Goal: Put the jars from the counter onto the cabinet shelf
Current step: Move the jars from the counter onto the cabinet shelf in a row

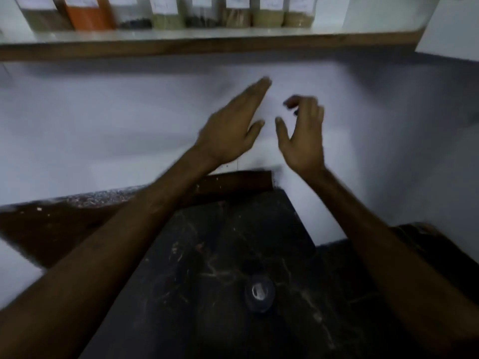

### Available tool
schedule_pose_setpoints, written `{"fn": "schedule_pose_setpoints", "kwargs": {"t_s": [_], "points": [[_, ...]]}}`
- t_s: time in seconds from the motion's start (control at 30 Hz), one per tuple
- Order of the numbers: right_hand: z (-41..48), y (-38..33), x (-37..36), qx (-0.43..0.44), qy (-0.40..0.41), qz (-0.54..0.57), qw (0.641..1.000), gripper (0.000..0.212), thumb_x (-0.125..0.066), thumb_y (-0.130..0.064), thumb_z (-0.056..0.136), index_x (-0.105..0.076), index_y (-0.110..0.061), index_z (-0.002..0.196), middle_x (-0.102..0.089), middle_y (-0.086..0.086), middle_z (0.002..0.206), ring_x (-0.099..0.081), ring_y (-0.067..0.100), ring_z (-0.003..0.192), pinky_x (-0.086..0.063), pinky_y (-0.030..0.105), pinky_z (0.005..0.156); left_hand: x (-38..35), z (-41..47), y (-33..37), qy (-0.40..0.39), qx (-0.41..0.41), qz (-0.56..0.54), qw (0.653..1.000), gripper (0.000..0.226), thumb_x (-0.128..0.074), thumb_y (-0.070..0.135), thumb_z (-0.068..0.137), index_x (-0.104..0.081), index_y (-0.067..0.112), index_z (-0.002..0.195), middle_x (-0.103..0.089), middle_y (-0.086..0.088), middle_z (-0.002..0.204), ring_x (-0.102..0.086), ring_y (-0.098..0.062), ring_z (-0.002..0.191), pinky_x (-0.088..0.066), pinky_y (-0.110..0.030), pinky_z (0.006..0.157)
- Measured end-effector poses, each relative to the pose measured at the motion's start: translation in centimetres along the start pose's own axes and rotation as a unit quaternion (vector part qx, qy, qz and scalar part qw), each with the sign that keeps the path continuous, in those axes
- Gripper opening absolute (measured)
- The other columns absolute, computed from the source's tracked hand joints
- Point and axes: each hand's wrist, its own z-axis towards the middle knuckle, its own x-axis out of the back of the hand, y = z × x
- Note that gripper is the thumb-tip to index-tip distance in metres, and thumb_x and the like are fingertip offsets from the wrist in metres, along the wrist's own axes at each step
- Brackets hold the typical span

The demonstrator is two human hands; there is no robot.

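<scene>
Several labelled jars stand in a row on the cabinet shelf (207, 44) along the top of the view, among them an orange-filled jar (88, 14) and a tan-filled jar (268, 14). Both my hands are raised in front of the white wall, below the shelf and apart from the jars. My left hand (230, 130) is flat with its fingers stretched out and holds nothing. My right hand (302, 136) has its fingers curled and apart, also with nothing in it. The picture is blurred by motion.
A dark marbled counter (207, 268) lies below my arms, with a small round dark object with a shiny top (259, 294) on it. A brown ledge (233, 181) runs along the wall. A white cabinet door (453, 27) hangs at the top right.
</scene>
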Motion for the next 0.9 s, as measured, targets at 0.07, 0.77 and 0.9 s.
{"fn": "schedule_pose_setpoints", "kwargs": {"t_s": [0.07,0.77,0.9], "points": [[-6.0,0.5,-1.1,-0.044,-0.074,0.019,0.996,0.025,-0.061,-0.012,0.092,-0.058,-0.002,0.115,-0.058,0.013,0.115,-0.053,0.027,0.107,-0.046,0.039,0.092,-2.7,-4.2,0.1,-0.047,0.033,-0.024,0.998,0.063,-0.048,0.022,0.099,-0.019,0.009,0.153,-0.022,-0.007,0.16,-0.024,-0.02,0.146,-0.02,-0.028,0.119],[-30.8,2.2,-4.2,-0.192,-0.626,-0.105,0.748,0.098,-0.078,-0.044,0.074,-0.021,-0.033,0.154,-0.024,0.012,0.157,-0.036,0.033,0.14,-0.033,0.047,0.116,-11.8,-22.1,-1.7,-0.33,0.127,-0.063,0.933,0.088,-0.064,0.018,0.087,-0.007,0.04,0.152,-0.009,0.008,0.162,-0.039,-0.02,0.137,-0.044,-0.034,0.098],[-23.5,0.0,-4.9,-0.227,-0.54,-0.082,0.806,0.087,-0.076,-0.054,0.066,-0.037,-0.027,0.139,-0.052,0.005,0.134,-0.057,0.028,0.119,-0.049,0.046,0.099,-10.6,-20.5,-1.8,-0.303,0.136,-0.117,0.936,0.091,-0.071,0.026,0.082,-0.012,0.045,0.149,-0.014,0.006,0.162,-0.032,-0.016,0.139,-0.034,-0.043,0.112]]}}
